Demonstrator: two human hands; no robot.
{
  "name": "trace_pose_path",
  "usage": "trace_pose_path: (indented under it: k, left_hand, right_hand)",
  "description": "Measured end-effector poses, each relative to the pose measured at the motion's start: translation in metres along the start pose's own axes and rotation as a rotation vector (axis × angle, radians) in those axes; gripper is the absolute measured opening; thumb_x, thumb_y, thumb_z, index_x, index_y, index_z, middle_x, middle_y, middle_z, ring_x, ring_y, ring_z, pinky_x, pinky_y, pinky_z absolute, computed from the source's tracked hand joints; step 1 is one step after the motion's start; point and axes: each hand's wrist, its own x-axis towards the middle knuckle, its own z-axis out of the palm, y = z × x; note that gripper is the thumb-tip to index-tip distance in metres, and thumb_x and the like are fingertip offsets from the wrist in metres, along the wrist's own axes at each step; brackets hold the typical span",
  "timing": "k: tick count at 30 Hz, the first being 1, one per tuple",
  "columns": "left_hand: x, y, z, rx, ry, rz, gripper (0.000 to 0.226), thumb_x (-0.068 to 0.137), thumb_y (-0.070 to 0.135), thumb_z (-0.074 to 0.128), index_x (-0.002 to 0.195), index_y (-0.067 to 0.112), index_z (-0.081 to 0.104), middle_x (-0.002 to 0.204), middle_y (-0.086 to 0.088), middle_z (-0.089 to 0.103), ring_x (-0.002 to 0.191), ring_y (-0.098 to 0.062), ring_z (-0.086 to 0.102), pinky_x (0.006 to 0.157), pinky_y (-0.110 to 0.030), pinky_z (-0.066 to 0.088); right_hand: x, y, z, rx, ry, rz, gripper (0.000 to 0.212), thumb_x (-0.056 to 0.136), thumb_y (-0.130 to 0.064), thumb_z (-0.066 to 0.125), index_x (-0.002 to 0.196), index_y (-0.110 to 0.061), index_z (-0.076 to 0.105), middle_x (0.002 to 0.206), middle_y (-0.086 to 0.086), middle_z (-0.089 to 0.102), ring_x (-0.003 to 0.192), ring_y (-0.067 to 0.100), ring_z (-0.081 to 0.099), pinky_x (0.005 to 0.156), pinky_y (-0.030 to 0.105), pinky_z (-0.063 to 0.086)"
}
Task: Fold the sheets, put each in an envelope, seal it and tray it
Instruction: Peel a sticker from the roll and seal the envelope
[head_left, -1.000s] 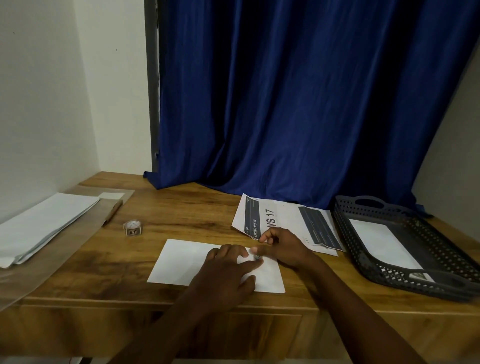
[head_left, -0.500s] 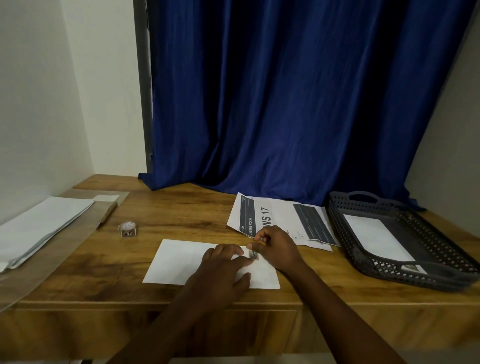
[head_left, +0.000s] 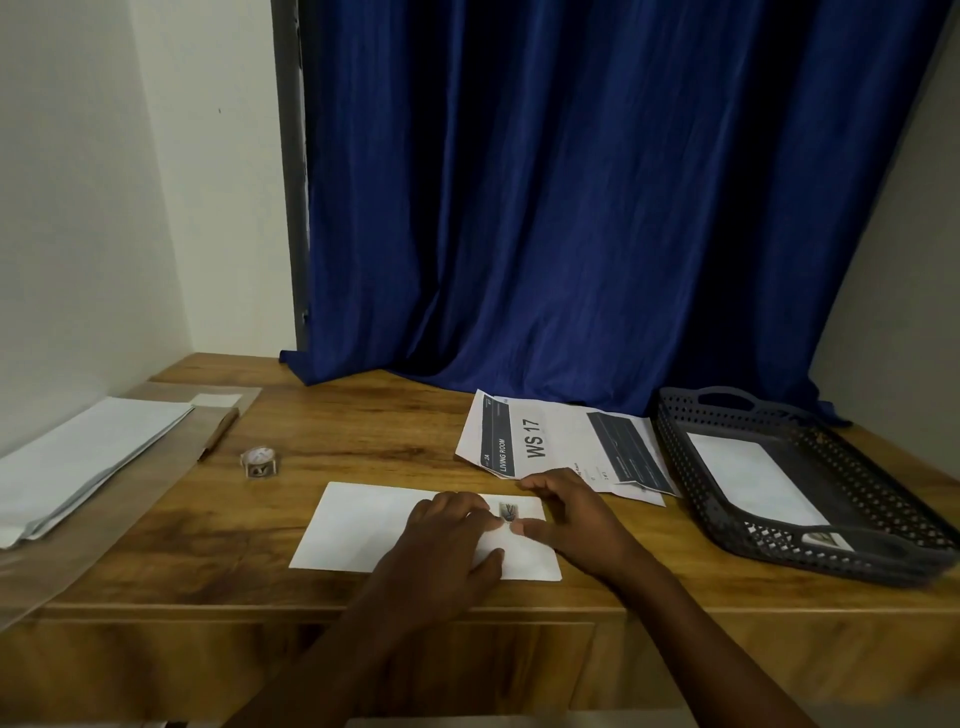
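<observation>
A white envelope lies flat near the table's front edge. A small dark sticker sits on it near its right end. My left hand presses flat on the envelope, fingertips just left of the sticker. My right hand rests at the envelope's right end, thumb tip touching the paper beside the sticker, fingers spread and holding nothing. Printed sheets marked "WS 17" lie behind my hands. A dark mesh tray at the right holds one white envelope.
A stack of white envelopes lies on a clear sleeve at the left, with a brown pen-like stick beside it. A small roll of stickers stands left of centre. A blue curtain hangs behind the table.
My right hand has let go of the sticker, which now lies on the envelope, and its fingers have spread. My left hand stays pressed on the envelope.
</observation>
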Motion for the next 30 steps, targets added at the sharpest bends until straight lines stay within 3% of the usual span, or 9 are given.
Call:
trace_pose_path:
  k: [3, 7, 13, 15, 17, 19, 23, 27, 30]
  left_hand:
    - [-0.001, 0.001, -0.001, -0.011, 0.001, -0.007, 0.053, 0.095, 0.060, 0.046, 0.140, 0.033, 0.049, 0.150, 0.012, 0.044, 0.134, -0.007, 0.038, 0.114, -0.029, 0.031]
    - [-0.003, 0.001, -0.002, -0.078, 0.049, -0.082, 0.068, 0.090, 0.064, 0.054, 0.147, 0.032, 0.036, 0.154, 0.010, 0.037, 0.137, -0.009, 0.037, 0.111, -0.026, 0.034]
    - [-0.002, 0.004, -0.005, -0.112, 0.049, -0.128, 0.094, 0.085, 0.068, 0.057, 0.157, 0.030, 0.011, 0.164, 0.006, 0.020, 0.147, -0.016, 0.026, 0.119, -0.036, 0.034]
    - [-0.004, 0.006, -0.009, -0.115, 0.056, -0.124, 0.097, 0.086, 0.067, 0.058, 0.157, 0.029, 0.005, 0.166, 0.004, 0.013, 0.150, -0.017, 0.020, 0.121, -0.036, 0.030]
    - [-0.006, 0.008, -0.012, -0.106, 0.042, -0.144, 0.100, 0.088, 0.066, 0.058, 0.159, 0.027, -0.001, 0.169, 0.003, 0.003, 0.154, -0.020, 0.010, 0.124, -0.037, 0.023]
    - [-0.006, 0.010, -0.012, -0.099, 0.013, -0.181, 0.104, 0.088, 0.067, 0.058, 0.159, 0.026, -0.006, 0.169, 0.004, -0.006, 0.156, -0.022, 0.002, 0.126, -0.038, 0.018]
    - [-0.005, 0.009, -0.011, -0.155, 0.016, -0.208, 0.110, 0.083, 0.069, 0.063, 0.157, 0.030, -0.010, 0.168, 0.008, -0.009, 0.155, -0.020, 0.000, 0.126, -0.039, 0.018]
    - [-0.007, 0.010, -0.011, -0.163, 0.025, -0.224, 0.113, 0.080, 0.070, 0.065, 0.156, 0.032, -0.010, 0.168, 0.009, -0.008, 0.155, -0.020, 0.004, 0.125, -0.038, 0.021]
    - [-0.008, 0.009, -0.009, -0.142, 0.061, -0.198, 0.112, 0.079, 0.072, 0.064, 0.156, 0.034, -0.007, 0.168, 0.009, -0.005, 0.155, -0.019, 0.007, 0.125, -0.037, 0.020]
  right_hand:
    - [-0.007, -0.001, -0.005, 0.130, -0.037, 0.032, 0.060, 0.077, -0.050, 0.082, 0.131, -0.040, 0.057, 0.125, -0.031, 0.050, 0.112, -0.007, 0.051, 0.084, 0.007, 0.044]
    - [-0.003, -0.009, -0.012, 0.263, -0.049, 0.103, 0.030, 0.096, -0.045, 0.063, 0.126, -0.039, 0.062, 0.127, -0.025, 0.059, 0.114, 0.001, 0.057, 0.089, 0.015, 0.047]
    - [0.032, -0.031, -0.021, 0.003, -0.219, 0.084, 0.031, 0.104, -0.038, 0.050, 0.133, -0.032, 0.060, 0.147, -0.009, 0.049, 0.131, 0.016, 0.049, 0.104, 0.030, 0.042]
    - [0.044, -0.040, -0.018, -0.042, -0.281, 0.064, 0.026, 0.102, -0.034, 0.055, 0.125, -0.031, 0.066, 0.144, -0.004, 0.055, 0.127, 0.017, 0.053, 0.109, 0.033, 0.042]
    - [0.052, -0.053, -0.016, -0.077, -0.338, 0.043, 0.025, 0.100, -0.031, 0.060, 0.122, -0.024, 0.069, 0.134, 0.002, 0.063, 0.113, 0.015, 0.057, 0.102, 0.028, 0.042]
    - [0.060, -0.065, -0.015, -0.119, -0.391, 0.018, 0.029, 0.099, -0.034, 0.062, 0.119, -0.016, 0.071, 0.124, 0.006, 0.069, 0.104, 0.015, 0.059, 0.097, 0.029, 0.045]
    - [0.072, -0.077, -0.015, -0.193, -0.479, 0.043, 0.044, 0.092, -0.047, 0.067, 0.112, -0.009, 0.073, 0.111, 0.013, 0.071, 0.106, 0.027, 0.065, 0.100, 0.042, 0.050]
    - [0.077, -0.081, -0.019, -0.224, -0.583, 0.059, 0.068, 0.066, -0.072, 0.073, 0.109, -0.019, 0.075, 0.107, 0.000, 0.074, 0.105, 0.020, 0.066, 0.105, 0.045, 0.052]
    - [0.082, -0.080, -0.020, -0.194, -0.635, 0.098, 0.068, 0.057, -0.072, 0.077, 0.103, -0.021, 0.076, 0.104, -0.004, 0.075, 0.108, 0.020, 0.067, 0.106, 0.046, 0.050]
